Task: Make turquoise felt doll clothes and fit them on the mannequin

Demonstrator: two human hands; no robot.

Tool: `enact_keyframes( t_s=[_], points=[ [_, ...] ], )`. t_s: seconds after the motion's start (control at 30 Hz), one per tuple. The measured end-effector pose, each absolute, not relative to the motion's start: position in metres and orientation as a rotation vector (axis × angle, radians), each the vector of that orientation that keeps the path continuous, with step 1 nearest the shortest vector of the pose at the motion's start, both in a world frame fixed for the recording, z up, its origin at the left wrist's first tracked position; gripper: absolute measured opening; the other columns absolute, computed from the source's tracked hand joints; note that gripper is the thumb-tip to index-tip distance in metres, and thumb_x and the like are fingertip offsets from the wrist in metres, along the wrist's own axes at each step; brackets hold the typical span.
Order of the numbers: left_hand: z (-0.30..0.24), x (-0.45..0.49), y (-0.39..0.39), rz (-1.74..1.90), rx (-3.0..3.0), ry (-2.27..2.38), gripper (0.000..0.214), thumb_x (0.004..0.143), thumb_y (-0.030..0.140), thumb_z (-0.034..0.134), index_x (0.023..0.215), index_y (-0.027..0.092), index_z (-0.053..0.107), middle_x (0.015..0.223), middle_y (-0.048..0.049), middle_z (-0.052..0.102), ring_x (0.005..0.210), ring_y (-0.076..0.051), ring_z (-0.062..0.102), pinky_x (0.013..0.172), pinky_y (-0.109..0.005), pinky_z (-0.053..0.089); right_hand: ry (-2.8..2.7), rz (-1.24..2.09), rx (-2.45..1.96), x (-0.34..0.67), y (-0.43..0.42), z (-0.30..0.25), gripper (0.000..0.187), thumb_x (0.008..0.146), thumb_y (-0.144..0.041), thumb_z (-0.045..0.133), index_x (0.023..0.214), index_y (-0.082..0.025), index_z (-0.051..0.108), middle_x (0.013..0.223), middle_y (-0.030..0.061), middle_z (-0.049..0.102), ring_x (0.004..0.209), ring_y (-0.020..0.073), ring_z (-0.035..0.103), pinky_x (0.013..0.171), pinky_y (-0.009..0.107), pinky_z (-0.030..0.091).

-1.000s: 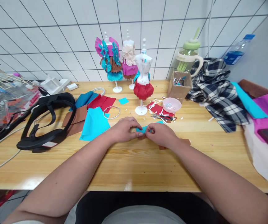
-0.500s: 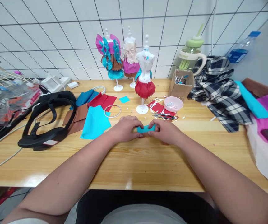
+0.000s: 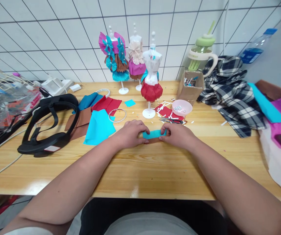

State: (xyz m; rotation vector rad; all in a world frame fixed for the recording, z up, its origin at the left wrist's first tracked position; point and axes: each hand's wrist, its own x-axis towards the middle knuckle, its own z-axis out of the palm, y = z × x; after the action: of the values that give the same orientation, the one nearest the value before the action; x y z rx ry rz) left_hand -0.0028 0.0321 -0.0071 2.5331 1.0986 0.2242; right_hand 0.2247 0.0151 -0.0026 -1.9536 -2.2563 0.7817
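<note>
Blue strip (image 3: 154, 134) stretched lengthwise near the middle of the table (image 3: 140, 176), between its front and back edges: the left hand (image 3: 132, 134) pinches one end, the right hand (image 3: 178, 135) the other. A brown strip (image 3: 153, 141) shows along its near side; whether the two are joined cannot be made out. The work appears partway along: toward the back edge, the front mannequin (image 3: 152, 67) wears a red skirt (image 3: 151, 92) but its chest is bare, whereas the ruffled mannequin (image 3: 116, 62) and magenta-skirted mannequin (image 3: 136, 57) behind it look fully dressed.

The turquoise strip (image 3: 154, 134) looks like matt, papery material — the tabletop (image 3: 135, 173) glossy, smooth wood, the pink bowl (image 3: 187, 107) smooth plastic.
</note>
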Motion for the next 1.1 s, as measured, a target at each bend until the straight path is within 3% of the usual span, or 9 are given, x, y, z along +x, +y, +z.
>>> enact_keyframes(
  t_s=[0.17, 0.37, 0.5, 0.6, 0.87, 1.1],
  points=[
    [-0.003, -0.002, 0.030, 0.270, 2.581, 1.050, 0.036, 0.076, 0.038, 0.073, 0.107, 0.024, 0.064, 0.109, -0.0065, 0.063, 0.105, -0.025, 0.055, 0.090, -0.038, 0.042, -2.305, 0.735, -1.973, 0.225, 0.015, -0.003, 0.023, 0.072, -0.048, 0.067, 0.082, -0.028, 0.064, 0.083, -0.0022, 0.068, 0.069, 0.0150, 0.056, 0.053, 0.025, 0.029],
    [0.000, 0.007, 0.022, 0.256, 2.753, 0.661, 0.034, 0.094, 0.023, 0.047, 0.124, 0.032, 0.060, 0.133, -0.0038, 0.058, 0.123, -0.023, 0.050, 0.103, -0.039, 0.036, -2.312, 0.712, -1.974, 0.227, 0.015, -0.003, 0.023, 0.072, -0.048, 0.068, 0.081, -0.027, 0.065, 0.080, -0.0015, 0.067, 0.067, 0.0149, 0.056, 0.052, 0.025, 0.028],
    [0.001, 0.004, 0.018, 0.085, 2.776, 0.710, 0.043, 0.092, 0.015, 0.047, 0.122, 0.042, 0.060, 0.132, 0.0051, 0.062, 0.135, -0.027, 0.040, 0.111, -0.052, 0.021, -2.292, 0.868, -1.878, 0.238, 0.016, 0.000, 0.028, 0.075, -0.052, 0.065, 0.083, -0.025, 0.065, 0.074, -0.0015, 0.064, 0.060, 0.0125, 0.053, 0.049, 0.024, 0.028],
    [0.004, 0.000, 0.018, 0.049, 2.713, 0.768, 0.045, 0.090, 0.013, 0.049, 0.120, 0.045, 0.061, 0.131, 0.0064, 0.062, 0.137, -0.028, 0.038, 0.111, -0.060, 0.013, -2.268, 1.081, -1.752, 0.250, 0.017, 0.003, 0.030, 0.073, -0.050, 0.067, 0.087, -0.023, 0.066, 0.068, -0.0029, 0.060, 0.054, 0.0107, 0.049, 0.048, 0.023, 0.029],
    [0.005, -0.003, 0.021, -0.001, 2.631, 0.795, 0.044, 0.090, 0.014, 0.047, 0.117, 0.044, 0.063, 0.133, 0.0054, 0.061, 0.138, -0.029, 0.037, 0.109, -0.063, 0.012, -2.275, 1.223, -1.591, 0.271, 0.024, 0.005, 0.021, 0.073, -0.038, 0.066, 0.082, -0.020, 0.065, 0.062, -0.0045, 0.054, 0.058, 0.0110, 0.048, 0.053, 0.022, 0.033],
    [0.002, -0.004, 0.022, 0.026, 2.645, 0.793, 0.044, 0.090, 0.014, 0.047, 0.119, 0.042, 0.062, 0.135, 0.0032, 0.059, 0.135, -0.028, 0.042, 0.109, -0.058, 0.020, -2.261, 1.145, -1.682, 0.275, 0.031, -0.003, 0.018, 0.073, -0.035, 0.065, 0.081, -0.018, 0.064, 0.065, -0.0034, 0.057, 0.061, 0.0115, 0.051, 0.055, 0.022, 0.035]
  ],
)
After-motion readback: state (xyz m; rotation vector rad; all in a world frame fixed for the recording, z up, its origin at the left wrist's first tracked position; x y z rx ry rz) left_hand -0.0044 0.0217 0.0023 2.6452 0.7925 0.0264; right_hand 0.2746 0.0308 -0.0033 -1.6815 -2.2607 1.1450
